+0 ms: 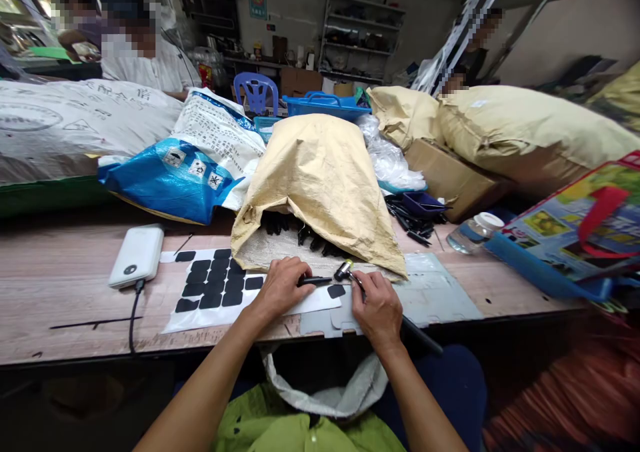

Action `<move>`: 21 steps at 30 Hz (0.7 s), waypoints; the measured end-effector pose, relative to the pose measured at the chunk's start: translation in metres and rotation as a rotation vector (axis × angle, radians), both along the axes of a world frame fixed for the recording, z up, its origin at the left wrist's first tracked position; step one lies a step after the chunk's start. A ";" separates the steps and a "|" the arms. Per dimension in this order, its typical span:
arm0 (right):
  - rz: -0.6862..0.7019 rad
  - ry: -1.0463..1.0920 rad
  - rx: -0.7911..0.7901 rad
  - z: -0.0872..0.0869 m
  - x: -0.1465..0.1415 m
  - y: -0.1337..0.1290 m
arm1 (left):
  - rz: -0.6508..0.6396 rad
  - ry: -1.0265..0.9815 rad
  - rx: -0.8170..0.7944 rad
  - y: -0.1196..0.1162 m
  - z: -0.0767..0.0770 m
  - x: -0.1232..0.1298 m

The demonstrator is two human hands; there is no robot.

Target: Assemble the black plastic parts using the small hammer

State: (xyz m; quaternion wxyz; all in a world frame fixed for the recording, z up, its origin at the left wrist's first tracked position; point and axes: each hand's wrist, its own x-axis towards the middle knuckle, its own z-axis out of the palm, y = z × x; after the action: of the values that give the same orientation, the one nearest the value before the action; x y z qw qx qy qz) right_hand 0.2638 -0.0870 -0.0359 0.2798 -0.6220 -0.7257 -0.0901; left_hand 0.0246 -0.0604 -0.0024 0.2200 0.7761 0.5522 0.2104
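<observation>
My left hand [285, 284] is closed on a slim black pointed piece [318, 281], which lies by the mouth of a yellow woven sack [320, 172]. Gripped in my right hand [377, 305] is a small hammer [344, 270] with a shiny head and a long dark handle sticking out behind the palm. The hammer's head is just right of the black piece's tip. More black pieces show inside the sack's opening. A white sheet with several black rounded patches [211, 285] lies left of my left hand, and one loose patch [337, 291] sits between my hands.
A white power bank [137, 257] with a cable lies on the left of the table [85, 325]. Blue and white sacks [200, 152] stand behind it. To the right are a jar [475, 232], a cardboard box [453, 175] and a blue tray [545, 269]. Other people sit farther back.
</observation>
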 end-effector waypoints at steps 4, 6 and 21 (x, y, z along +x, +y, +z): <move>0.024 0.018 0.005 -0.001 0.003 0.002 | 0.032 -0.105 -0.031 0.000 -0.013 -0.001; 0.040 0.054 -0.022 0.000 0.007 0.005 | 0.035 -0.129 -0.044 0.001 -0.014 -0.002; 0.379 0.458 -0.100 0.046 -0.050 -0.019 | 0.110 -0.163 -0.093 0.004 -0.012 0.003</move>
State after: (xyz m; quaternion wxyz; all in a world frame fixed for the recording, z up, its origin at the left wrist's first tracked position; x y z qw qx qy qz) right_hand 0.2134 -0.1058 0.0097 0.4170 -0.4926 -0.7504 0.1425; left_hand 0.0278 -0.0564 -0.0144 0.2884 0.7137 0.5835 0.2588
